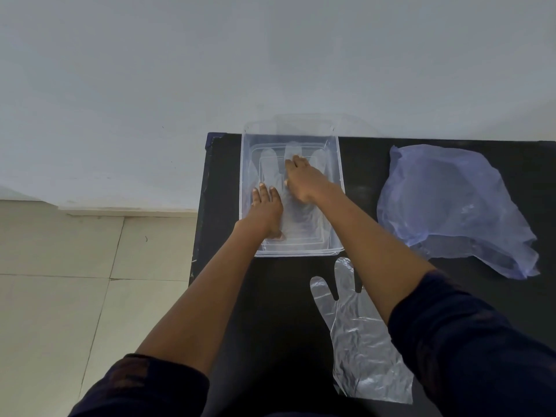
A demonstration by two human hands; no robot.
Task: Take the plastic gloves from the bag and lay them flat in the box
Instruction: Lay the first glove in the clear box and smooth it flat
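the black flat-topped desk [270, 296] carries everything; at its right edge lies the crumpled pale blue plastic bag [451, 206], well apart from the clear rectangular plastic box [338, 176] at the far left. inside the box a thin clear plastic glove [272, 173] lies with fingers pointing away, both hands pressing it flat: the left hand [266, 210] open, palm down near the cuff, the right hand [304, 183] open over the fingers. a second clear plastic glove [361, 341] lies on the desk just near of the box, long axis running away from the person, partly under the right forearm, so the right hand seems the nearer to fetch it
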